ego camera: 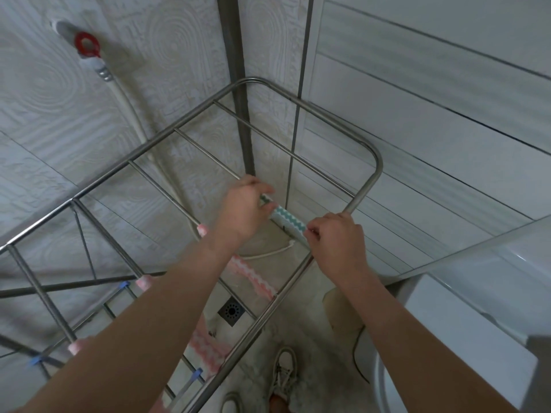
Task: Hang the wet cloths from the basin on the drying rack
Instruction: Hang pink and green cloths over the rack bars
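Now both hands (293,225) pinch the green-zigzag cloth (284,219) stretched between them.

**Colours and Patterns**

Teal-and-white zigzag on cloth (286,222); pink-and-white zigzag on hung cloths (256,278). Silver-grey rack (377,165) with blue clips (123,285). Red ring (86,43), white hose (131,108), dark grey pipe (238,84). Left wall (59,129) white, embossed in concentric swirls; right wall (447,84) pale grey, streaked, dark-lined. Mottled grey-white floor (313,368); black drain (231,310); cream shoe (283,371).

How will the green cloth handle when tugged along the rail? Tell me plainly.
Probably floppy: the cloth bunches into a narrow band between the left hand and right hand. Likely light: a mere pinch holds it. It may slide easily on the smooth metal rail.
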A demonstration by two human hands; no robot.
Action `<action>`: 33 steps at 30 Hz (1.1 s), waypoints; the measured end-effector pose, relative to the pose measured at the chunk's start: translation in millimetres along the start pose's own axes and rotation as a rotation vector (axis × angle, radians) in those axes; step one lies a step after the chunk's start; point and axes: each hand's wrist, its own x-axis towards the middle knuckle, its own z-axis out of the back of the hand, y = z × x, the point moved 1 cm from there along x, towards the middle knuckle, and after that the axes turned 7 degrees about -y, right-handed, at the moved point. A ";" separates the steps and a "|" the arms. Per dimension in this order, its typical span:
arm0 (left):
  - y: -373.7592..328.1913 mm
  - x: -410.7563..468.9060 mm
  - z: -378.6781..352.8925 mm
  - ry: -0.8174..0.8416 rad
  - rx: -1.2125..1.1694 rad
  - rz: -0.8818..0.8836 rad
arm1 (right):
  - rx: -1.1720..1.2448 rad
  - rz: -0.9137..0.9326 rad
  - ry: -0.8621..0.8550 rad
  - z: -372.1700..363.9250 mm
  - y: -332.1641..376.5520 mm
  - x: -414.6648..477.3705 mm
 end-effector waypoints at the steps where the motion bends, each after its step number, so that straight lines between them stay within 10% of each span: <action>1: -3.8 -2.6 -2.2 0.036 0.023 -0.035 | 0.000 0.000 -0.001 0.1 0.0 0.7; 15: -23.7 -27.0 16.6 0.021 -0.087 0.021 | 0.273 -0.058 -0.082 22.1 1.9 -26.4; 33: -129.6 -207.3 39.0 0.460 -0.531 -0.324 | 0.306 -0.532 -0.226 120.3 -6.4 -241.3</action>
